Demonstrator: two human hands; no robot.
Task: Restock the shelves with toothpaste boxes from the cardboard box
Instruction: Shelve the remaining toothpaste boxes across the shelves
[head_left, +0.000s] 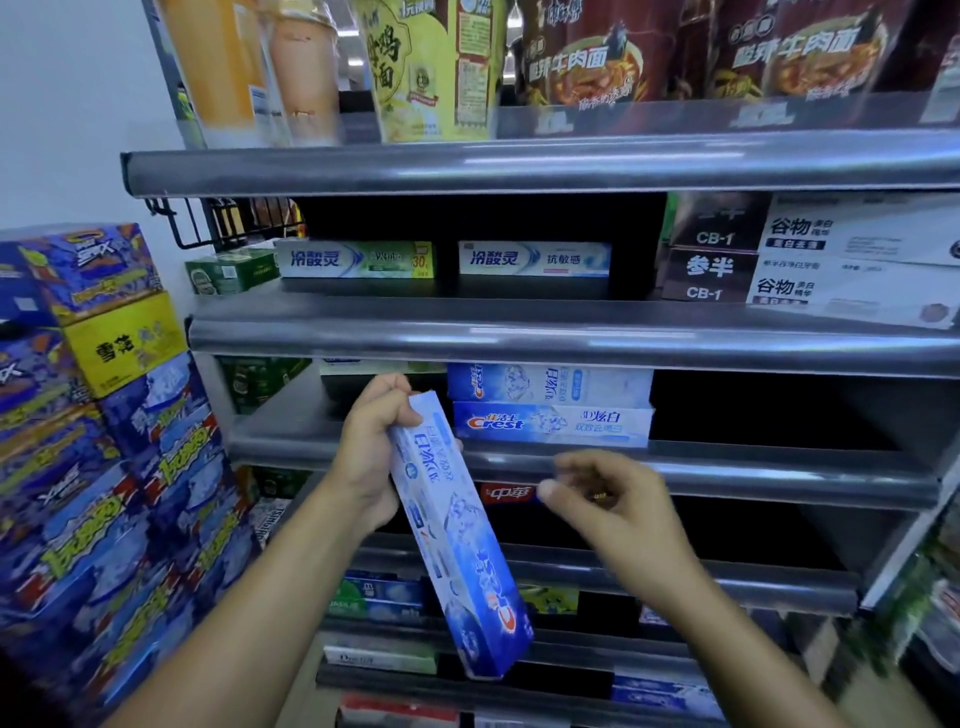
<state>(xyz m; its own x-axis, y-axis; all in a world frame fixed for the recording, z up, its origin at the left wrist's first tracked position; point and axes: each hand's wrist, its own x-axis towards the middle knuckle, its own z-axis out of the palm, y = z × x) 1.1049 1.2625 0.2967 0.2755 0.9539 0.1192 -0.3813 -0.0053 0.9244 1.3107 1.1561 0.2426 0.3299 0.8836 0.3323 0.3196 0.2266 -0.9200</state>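
My left hand (371, 447) grips the top end of a blue and white Crest toothpaste box (457, 540), which hangs tilted in front of the shelves with its lower end toward me. To its right my right hand (608, 499) hovers with fingers loosely curled, holding nothing and a little apart from the box. Behind the hands, two matching Crest boxes (550, 423) lie stacked on the middle shelf (727, 470). The cardboard box is out of view.
The shelf above holds two Sensodyne-style boxes (535, 258) and black and white boxes (810, 260) at right. Noodle cups (431, 67) stand on the top shelf. Stacked blue and yellow cartons (104, 415) rise at left. Lower shelves carry more toothpaste boxes (379, 597).
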